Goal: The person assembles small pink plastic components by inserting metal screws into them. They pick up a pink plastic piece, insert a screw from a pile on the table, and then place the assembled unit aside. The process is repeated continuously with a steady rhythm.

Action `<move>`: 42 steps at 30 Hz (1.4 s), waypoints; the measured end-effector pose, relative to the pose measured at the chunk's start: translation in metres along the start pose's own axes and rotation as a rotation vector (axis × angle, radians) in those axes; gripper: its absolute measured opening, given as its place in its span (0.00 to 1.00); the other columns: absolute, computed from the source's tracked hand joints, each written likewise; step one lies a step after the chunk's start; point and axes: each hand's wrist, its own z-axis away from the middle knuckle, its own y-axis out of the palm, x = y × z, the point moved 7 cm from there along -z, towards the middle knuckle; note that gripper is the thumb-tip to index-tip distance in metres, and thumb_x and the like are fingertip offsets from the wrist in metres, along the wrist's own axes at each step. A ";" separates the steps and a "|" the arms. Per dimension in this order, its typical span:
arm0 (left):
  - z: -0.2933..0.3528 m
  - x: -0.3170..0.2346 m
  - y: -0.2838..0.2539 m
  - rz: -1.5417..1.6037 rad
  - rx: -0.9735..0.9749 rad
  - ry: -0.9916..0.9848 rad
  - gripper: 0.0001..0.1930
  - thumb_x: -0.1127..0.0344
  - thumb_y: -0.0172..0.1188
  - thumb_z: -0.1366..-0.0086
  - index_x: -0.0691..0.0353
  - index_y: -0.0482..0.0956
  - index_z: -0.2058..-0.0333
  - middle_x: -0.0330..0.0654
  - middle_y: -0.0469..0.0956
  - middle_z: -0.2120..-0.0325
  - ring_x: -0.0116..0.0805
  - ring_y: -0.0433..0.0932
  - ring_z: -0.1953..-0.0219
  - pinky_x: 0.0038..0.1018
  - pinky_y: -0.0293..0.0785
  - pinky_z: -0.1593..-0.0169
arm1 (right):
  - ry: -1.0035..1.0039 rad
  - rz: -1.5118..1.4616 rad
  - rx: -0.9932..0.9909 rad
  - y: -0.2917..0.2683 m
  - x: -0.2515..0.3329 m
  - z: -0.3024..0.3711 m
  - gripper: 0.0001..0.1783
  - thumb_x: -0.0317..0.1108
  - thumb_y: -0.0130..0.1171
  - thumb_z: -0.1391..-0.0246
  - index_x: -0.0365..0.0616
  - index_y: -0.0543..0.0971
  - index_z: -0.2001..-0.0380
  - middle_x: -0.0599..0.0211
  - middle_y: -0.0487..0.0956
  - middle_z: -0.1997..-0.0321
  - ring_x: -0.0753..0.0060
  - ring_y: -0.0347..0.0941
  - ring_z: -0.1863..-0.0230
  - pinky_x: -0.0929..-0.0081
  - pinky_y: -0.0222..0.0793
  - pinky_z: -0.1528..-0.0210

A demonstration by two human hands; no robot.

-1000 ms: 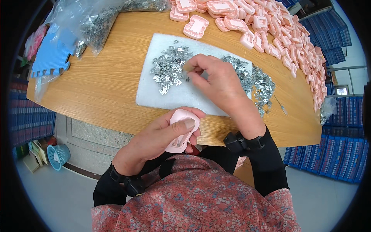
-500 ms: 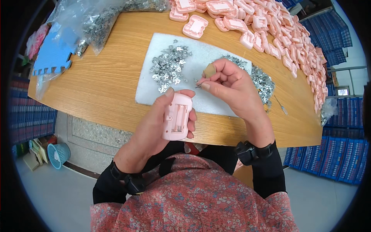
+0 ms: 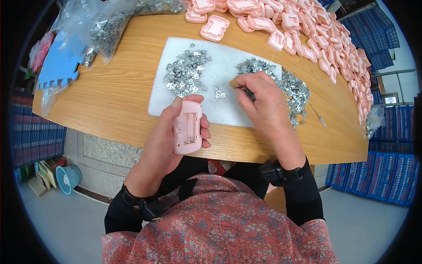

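Pink casing [image 3: 189,127], handheld, metal pieces [image 3: 186,72], heaped

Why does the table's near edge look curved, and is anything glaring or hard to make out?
In the head view, fisheye bending probably adds to the curve of the wooden table; in the same head view, stamped metal pieces glint brightly on the white foam sheet; and, also in the head view, what lies beneath the right hand is too shadowed to make out.

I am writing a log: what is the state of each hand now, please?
Left hand: holding a pink plastic casing.
Right hand: curled by metal parts; whether it holds any cannot be told.
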 end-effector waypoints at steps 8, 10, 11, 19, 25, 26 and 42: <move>-0.002 0.002 0.000 0.013 -0.005 -0.017 0.27 0.44 0.39 0.25 0.61 0.67 0.43 0.42 0.76 0.68 0.33 0.78 0.68 0.32 0.80 0.64 | -0.172 0.047 0.158 0.025 0.029 0.009 0.11 0.24 0.60 0.53 0.48 0.81 0.64 0.66 0.78 0.71 0.61 0.74 0.57 0.65 0.64 0.53; -0.001 0.003 -0.003 0.010 -0.047 -0.020 0.28 0.44 0.36 0.25 0.61 0.67 0.43 0.43 0.76 0.69 0.34 0.78 0.69 0.32 0.79 0.65 | -0.156 0.015 0.202 0.025 0.026 0.011 0.13 0.24 0.60 0.54 0.48 0.80 0.62 0.66 0.79 0.68 0.61 0.74 0.56 0.65 0.64 0.53; 0.001 0.002 -0.004 0.011 -0.044 -0.011 0.28 0.44 0.36 0.25 0.61 0.67 0.42 0.43 0.77 0.68 0.35 0.78 0.69 0.32 0.79 0.64 | -0.133 0.020 0.198 0.021 0.022 0.012 0.13 0.24 0.59 0.54 0.48 0.80 0.62 0.65 0.79 0.67 0.61 0.74 0.56 0.64 0.64 0.52; 0.006 -0.003 -0.007 -0.042 -0.127 0.056 0.29 0.43 0.33 0.24 0.61 0.66 0.41 0.55 0.78 0.52 0.42 0.81 0.55 0.32 0.81 0.62 | -0.201 0.102 0.175 0.021 0.032 0.018 0.18 0.25 0.59 0.54 0.45 0.79 0.55 0.61 0.79 0.49 0.60 0.72 0.43 0.58 0.62 0.40; 0.012 -0.008 -0.010 -0.064 -0.204 0.114 0.29 0.44 0.31 0.24 0.61 0.65 0.40 0.57 0.73 0.44 0.46 0.77 0.45 0.34 0.80 0.58 | -0.187 0.402 0.303 0.035 0.033 0.019 0.29 0.28 0.61 0.53 0.42 0.73 0.44 0.58 0.71 0.35 0.62 0.60 0.29 0.52 0.51 0.28; 0.012 -0.008 -0.012 -0.053 -0.203 0.116 0.29 0.44 0.31 0.24 0.61 0.65 0.40 0.57 0.73 0.44 0.46 0.77 0.44 0.34 0.80 0.57 | -0.171 0.397 0.315 0.035 0.032 0.021 0.28 0.28 0.61 0.53 0.41 0.73 0.44 0.58 0.71 0.35 0.62 0.61 0.30 0.52 0.51 0.28; 0.011 -0.010 -0.013 0.006 -0.196 0.103 0.29 0.44 0.34 0.24 0.64 0.66 0.40 0.58 0.72 0.43 0.49 0.73 0.40 0.39 0.75 0.43 | -0.137 0.286 0.193 0.016 0.026 0.013 0.18 0.33 0.61 0.47 0.44 0.78 0.51 0.62 0.77 0.44 0.58 0.67 0.37 0.55 0.56 0.33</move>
